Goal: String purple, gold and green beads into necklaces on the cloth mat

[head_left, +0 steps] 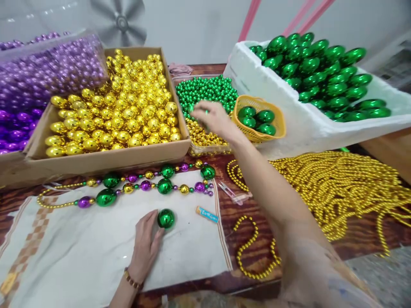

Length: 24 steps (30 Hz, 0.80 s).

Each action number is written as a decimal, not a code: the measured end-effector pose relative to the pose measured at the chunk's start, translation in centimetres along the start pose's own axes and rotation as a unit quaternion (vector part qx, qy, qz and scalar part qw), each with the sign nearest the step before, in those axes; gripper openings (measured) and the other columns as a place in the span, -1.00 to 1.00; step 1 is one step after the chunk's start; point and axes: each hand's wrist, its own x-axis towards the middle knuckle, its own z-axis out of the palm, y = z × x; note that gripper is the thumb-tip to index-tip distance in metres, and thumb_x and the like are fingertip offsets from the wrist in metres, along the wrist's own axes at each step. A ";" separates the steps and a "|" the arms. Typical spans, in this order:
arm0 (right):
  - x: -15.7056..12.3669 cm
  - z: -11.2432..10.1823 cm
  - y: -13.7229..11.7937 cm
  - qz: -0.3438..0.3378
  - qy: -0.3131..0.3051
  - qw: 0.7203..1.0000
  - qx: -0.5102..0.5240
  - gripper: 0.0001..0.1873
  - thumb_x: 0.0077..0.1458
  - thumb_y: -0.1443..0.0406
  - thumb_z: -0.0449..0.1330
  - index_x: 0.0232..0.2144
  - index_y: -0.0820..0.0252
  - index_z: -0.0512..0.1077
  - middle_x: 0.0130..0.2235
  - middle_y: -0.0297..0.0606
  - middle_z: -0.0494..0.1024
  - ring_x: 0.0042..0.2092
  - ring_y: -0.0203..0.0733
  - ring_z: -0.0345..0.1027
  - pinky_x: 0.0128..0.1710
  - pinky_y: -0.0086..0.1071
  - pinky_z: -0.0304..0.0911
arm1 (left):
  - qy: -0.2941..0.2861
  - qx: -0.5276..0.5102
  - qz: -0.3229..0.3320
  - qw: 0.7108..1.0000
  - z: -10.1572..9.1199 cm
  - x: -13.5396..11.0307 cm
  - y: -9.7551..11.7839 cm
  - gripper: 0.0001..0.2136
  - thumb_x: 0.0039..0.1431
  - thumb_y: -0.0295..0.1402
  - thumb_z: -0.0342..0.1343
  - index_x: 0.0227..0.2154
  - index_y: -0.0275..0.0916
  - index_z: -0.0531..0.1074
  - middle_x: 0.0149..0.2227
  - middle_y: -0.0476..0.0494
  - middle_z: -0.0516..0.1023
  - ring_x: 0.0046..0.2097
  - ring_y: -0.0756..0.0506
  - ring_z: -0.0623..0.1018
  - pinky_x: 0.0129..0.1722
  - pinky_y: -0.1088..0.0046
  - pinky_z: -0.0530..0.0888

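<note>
On the white cloth, my left hand has its thumb and fingers closed against the side of a large shiny green ball. My right hand is stretched forward over a clear tray, its fingers curled downward and a little apart. Beneath and around those fingers are small green beads and small gold beads; whether a bead is at the fingertips is too blurred to tell. Behind my left hand lies a looped necklace of green, purple and gold beads.
A cardboard box of gold balls stands back left, beside purple beads. A yellow basket holds green balls, next to a foam box of more. Gold bead strings, snips and a small blue packet lie about.
</note>
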 end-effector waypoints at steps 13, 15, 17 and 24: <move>-21.8 9.6 1.7 0.007 -0.131 0.954 -0.270 -0.78 0.31 0.27 0.05 -0.17 0.23 0.48 -0.20 -0.10 0.52 -0.22 -0.14 0.41 -0.36 -0.40 0.21 | 0.011 0.172 0.149 0.974 3.1 1.1 7.0 -0.70 0.28 -0.37 0.08 0.05 -0.08 0.45 0.08 -0.14 0.53 0.19 -0.23 0.35 0.30 0.05 -0.03; -22.6 11.0 1.4 0.003 -0.143 0.940 -0.309 -0.74 0.33 0.24 0.04 -0.13 0.20 0.49 -0.15 -0.08 0.53 -0.17 -0.11 0.41 -0.43 -0.40 0.16 | 0.002 0.200 0.143 0.969 3.9 1.8 7.3 -0.70 0.28 -0.37 0.07 0.06 -0.09 0.45 0.09 -0.11 0.53 0.21 -0.23 0.34 0.30 0.06 -0.08; -23.0 11.6 1.2 -0.008 -0.156 0.929 -0.335 -0.73 0.33 0.20 0.05 -0.12 0.16 0.51 -0.11 -0.10 0.55 -0.11 -0.09 0.41 -0.46 -0.40 0.14 | -0.005 0.220 0.124 0.967 4.1 2.4 7.1 -0.68 0.29 -0.36 0.06 0.09 -0.09 0.44 0.12 -0.13 0.52 0.23 -0.25 0.32 0.30 0.03 -0.10; -23.4 8.1 2.1 -0.047 -0.033 0.987 -0.148 -0.70 0.35 0.23 0.02 -0.10 0.16 0.54 -0.07 -0.14 0.59 -0.07 -0.14 0.47 -0.13 -0.33 0.36 | -0.019 0.224 0.115 0.968 2.9 3.1 7.2 -0.75 0.31 -0.35 0.04 -0.01 -0.11 0.49 0.11 -0.17 0.52 0.27 -0.28 0.30 0.30 -0.06 -0.16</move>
